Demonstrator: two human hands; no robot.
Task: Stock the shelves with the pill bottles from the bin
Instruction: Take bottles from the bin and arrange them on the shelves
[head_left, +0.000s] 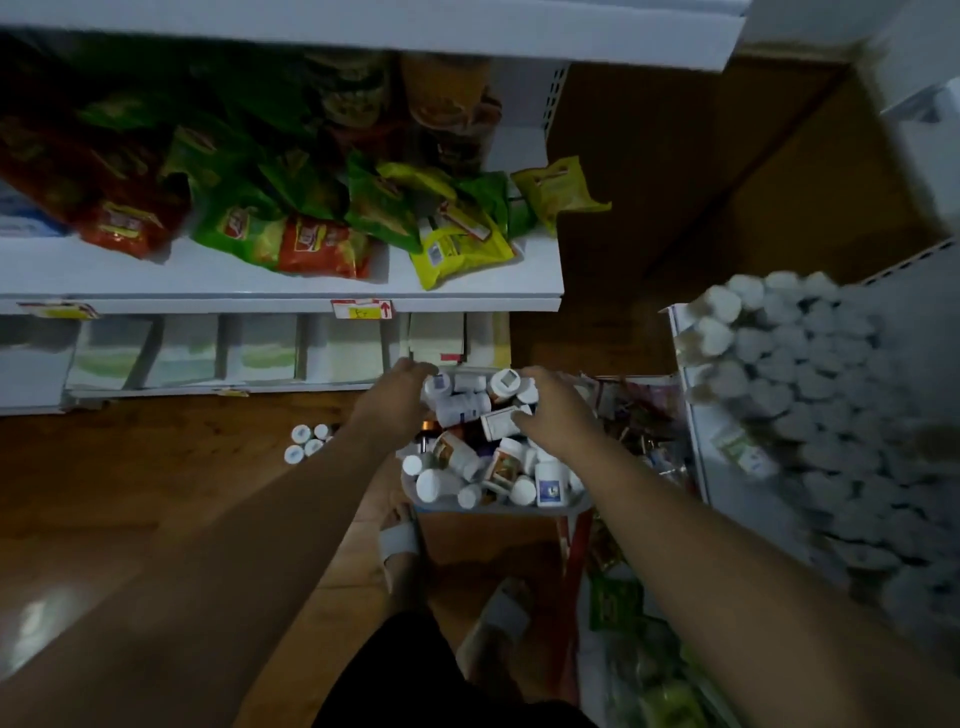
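Bin (493, 508) on floor (156, 467); far rim hidden under hands, walls hard to make out beneath heaped pill bottles (457, 467). Left hand (397, 397) and right hand (553, 413) over bin's far end, fingers curled round cluster of bottles clasped between them; fingertips partly hidden. Clasped bottles mostly on sides, long axes running hand to hand; one cap faces camera. Stray bottles (307, 442) upright, left of bin. Shelf (698, 431) right of bin, its white-capped rows blurred.
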